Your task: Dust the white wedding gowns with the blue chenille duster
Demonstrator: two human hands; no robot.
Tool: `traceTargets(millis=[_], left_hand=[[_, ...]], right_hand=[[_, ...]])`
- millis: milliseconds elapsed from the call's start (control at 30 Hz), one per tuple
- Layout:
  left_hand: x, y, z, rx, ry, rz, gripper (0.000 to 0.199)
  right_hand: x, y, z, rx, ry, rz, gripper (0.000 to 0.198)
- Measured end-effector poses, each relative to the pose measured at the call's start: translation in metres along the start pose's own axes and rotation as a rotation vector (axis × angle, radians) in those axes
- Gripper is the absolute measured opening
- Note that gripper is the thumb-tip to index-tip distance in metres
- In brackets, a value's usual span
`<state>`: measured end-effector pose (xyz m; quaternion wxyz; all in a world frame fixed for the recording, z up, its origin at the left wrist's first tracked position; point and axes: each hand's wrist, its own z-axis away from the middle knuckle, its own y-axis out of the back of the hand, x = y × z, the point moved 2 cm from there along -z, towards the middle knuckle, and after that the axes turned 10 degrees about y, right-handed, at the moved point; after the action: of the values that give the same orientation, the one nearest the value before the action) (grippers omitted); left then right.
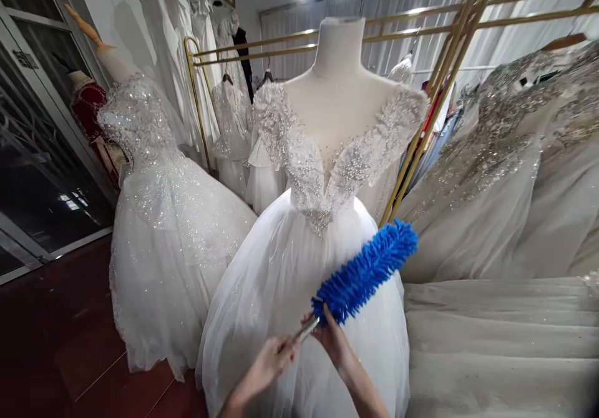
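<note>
Gripping the metal handle (307,327) of a blue duster (365,271), the left hand (269,362) has its fingers curled shut around the shaft's lower end. The right hand (334,340) touches the base of the fluffy head, fingers closed about it where head meets handle. The duster slants up and to the right, its tip just in front of the skirt of the middle gown (299,268), which sits on a headless white form (339,56).

Close on the left stands a second sparkly gown (163,218) on its own form, its skirt touching the middle one. On the right, a gold rack (435,93) leans past the middle gown's shoulder, and beaded dresses (505,156) hang from it, with pale fabric (496,343) spread beneath them right up to the skirt. Open room lies only at lower left, on the dark red floor (56,330), bounded by a glass door (37,156).
</note>
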<state>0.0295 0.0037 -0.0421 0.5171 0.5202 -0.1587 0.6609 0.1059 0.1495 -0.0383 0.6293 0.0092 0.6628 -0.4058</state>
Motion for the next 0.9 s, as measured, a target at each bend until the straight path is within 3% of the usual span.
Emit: traceTargets(millis=[67, 133, 267, 400, 567, 700, 900], left_hand=[[0.011, 0.03, -0.011, 0.055, -0.02, -0.038, 0.057], [0.016, 0.055, -0.024, 0.059, -0.04, -0.084, 0.052], [0.013, 0.078, -0.044, -0.013, -0.053, -0.175, 0.045], [0.004, 0.079, -0.055, -0.048, -0.031, -0.221, 0.047], [-0.005, 0.072, -0.066, 0.006, 0.007, -0.261, 0.055], [-0.005, 0.068, -0.065, 0.073, 0.035, -0.32, 0.058], [-0.007, 0.068, -0.062, 0.073, 0.068, -0.316, 0.064]], right_hand=[[-0.01, -0.026, -0.023, -0.005, 0.12, -0.045, 0.048], [-0.004, -0.038, -0.045, 0.014, 0.127, -0.068, 0.046], [0.022, -0.029, -0.066, 0.093, 0.07, -0.079, 0.046], [0.032, -0.021, -0.064, 0.119, 0.044, -0.067, 0.046], [0.03, -0.021, -0.067, 0.035, 0.05, -0.044, 0.045], [0.029, -0.014, -0.071, 0.01, 0.099, -0.011, 0.042], [0.029, -0.011, -0.071, 0.004, 0.082, -0.053, 0.038]])
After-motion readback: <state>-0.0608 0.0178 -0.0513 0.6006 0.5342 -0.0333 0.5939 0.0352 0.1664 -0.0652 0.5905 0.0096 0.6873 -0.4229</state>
